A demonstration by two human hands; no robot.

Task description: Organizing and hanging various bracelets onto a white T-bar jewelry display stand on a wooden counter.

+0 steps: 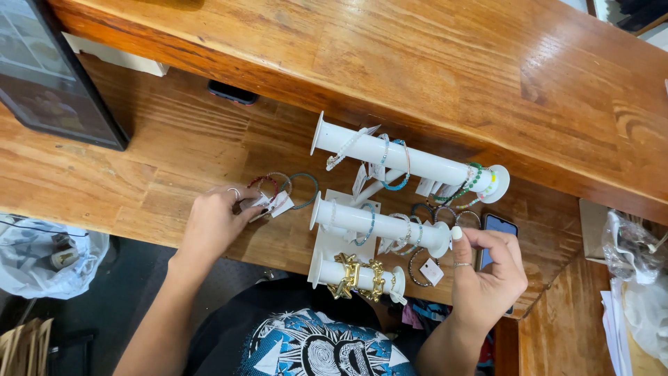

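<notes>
Left hand (212, 219) pinches light, floppy beaded bracelets (282, 189) by their paper tags; right hand (487, 268) seems to pinch the white stand's (379, 224) roller end

phone (499, 226) half behind right hand (487, 275), screen (42, 76) cropped

The left hand (212, 219) lies knuckles-up, fingers curled and pointing toward three o'clock, its forearm running off toward seven. The right hand (487, 275) is raised, fingers pinched toward nine o'clock, forearm dropping toward six.
</notes>
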